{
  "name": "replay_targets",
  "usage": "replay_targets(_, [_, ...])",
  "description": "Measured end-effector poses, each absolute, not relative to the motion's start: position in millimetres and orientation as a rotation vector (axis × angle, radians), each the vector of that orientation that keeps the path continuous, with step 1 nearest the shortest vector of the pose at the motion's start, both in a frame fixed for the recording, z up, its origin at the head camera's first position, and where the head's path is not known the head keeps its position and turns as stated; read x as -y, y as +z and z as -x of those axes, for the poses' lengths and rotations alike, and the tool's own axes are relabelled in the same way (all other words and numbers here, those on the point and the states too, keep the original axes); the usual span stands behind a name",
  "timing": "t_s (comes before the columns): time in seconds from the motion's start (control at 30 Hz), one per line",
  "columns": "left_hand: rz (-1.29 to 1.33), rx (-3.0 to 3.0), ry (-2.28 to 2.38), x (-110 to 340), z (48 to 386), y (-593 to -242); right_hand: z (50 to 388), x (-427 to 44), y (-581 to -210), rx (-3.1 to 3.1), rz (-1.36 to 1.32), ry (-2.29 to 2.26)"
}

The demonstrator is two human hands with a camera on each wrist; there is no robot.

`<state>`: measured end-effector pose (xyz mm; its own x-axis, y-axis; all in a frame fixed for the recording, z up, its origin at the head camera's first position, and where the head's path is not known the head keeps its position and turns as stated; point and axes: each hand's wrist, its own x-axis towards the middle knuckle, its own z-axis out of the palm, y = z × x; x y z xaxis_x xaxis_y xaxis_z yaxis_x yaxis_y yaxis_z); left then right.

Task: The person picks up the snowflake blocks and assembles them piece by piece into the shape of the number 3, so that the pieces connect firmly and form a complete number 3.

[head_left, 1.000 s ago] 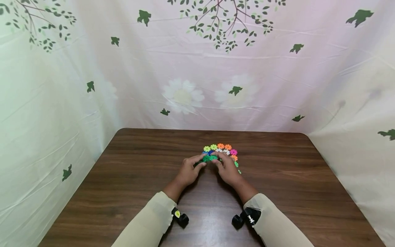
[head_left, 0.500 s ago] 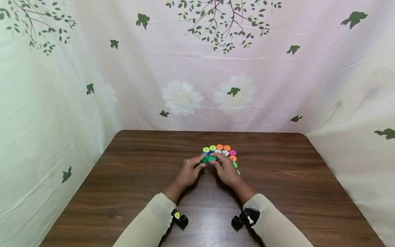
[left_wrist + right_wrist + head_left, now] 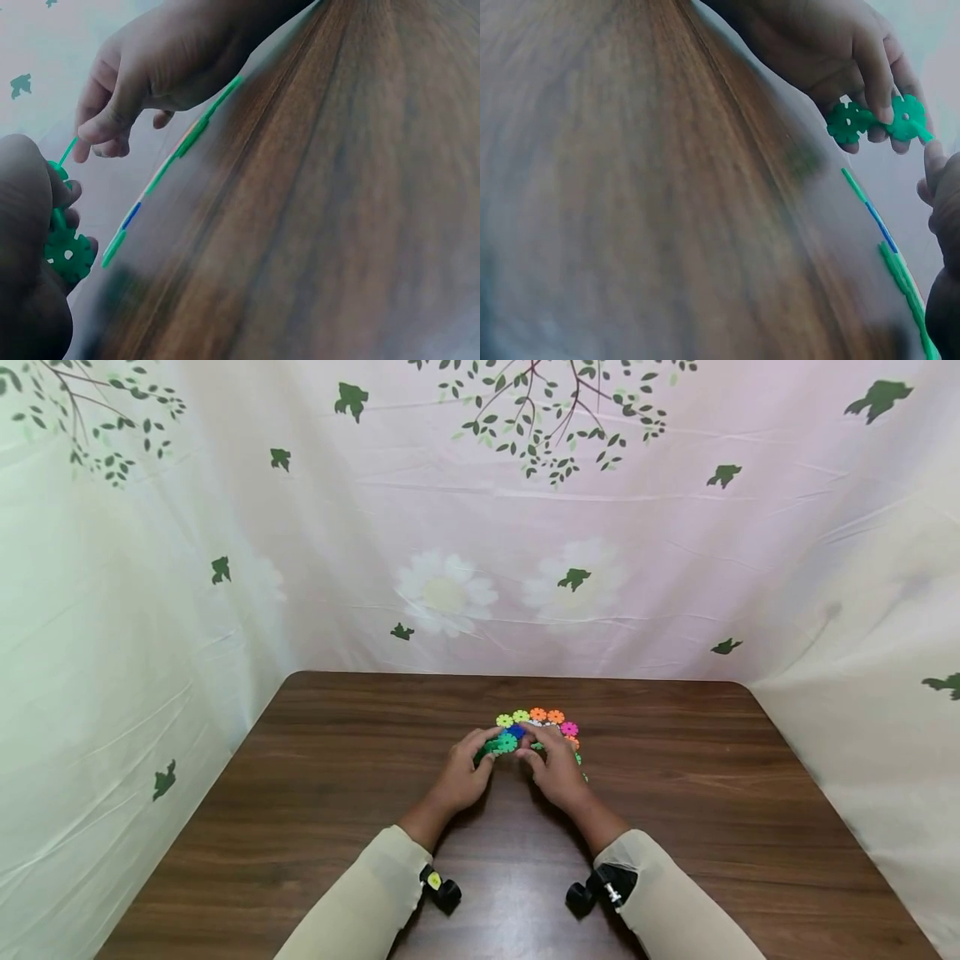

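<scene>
In the head view my left hand (image 3: 459, 777) holds several joined green flower-shaped interlocking discs (image 3: 507, 742) just above the table. The left wrist view shows one green disc (image 3: 71, 256) facing the camera under the left fingers. My right hand (image 3: 558, 768) is close by on the right, thumb and forefinger meeting the edge of a green disc (image 3: 928, 136) that stands nearly edge-on. Part of that grip is hidden by the fingers. Behind the hands lies a flat group of coloured discs, with yellow discs (image 3: 504, 720), orange discs (image 3: 538, 714) and a pink disc (image 3: 570, 728).
The brown wooden table (image 3: 337, 827) spreads around both arms. A pale curtain (image 3: 480, 527) printed with leaves and flowers hangs behind it and along both sides. Each wrist carries a small black camera (image 3: 447, 897).
The held green discs have turned and shifted left towards my left hand. A wider gap shows between the two hands, and more of a blue disc is visible.
</scene>
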<state>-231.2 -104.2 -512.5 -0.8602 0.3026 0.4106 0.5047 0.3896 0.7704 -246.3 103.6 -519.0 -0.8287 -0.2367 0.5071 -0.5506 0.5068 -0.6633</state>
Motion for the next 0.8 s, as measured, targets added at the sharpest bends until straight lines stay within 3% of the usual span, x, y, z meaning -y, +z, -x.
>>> replay_targets(0.8, [0.742, 2.453, -1.525, 105.6, 234.5, -517.4, 256.5, -115.8, -515.8, 2.667, -0.278, 0.922])
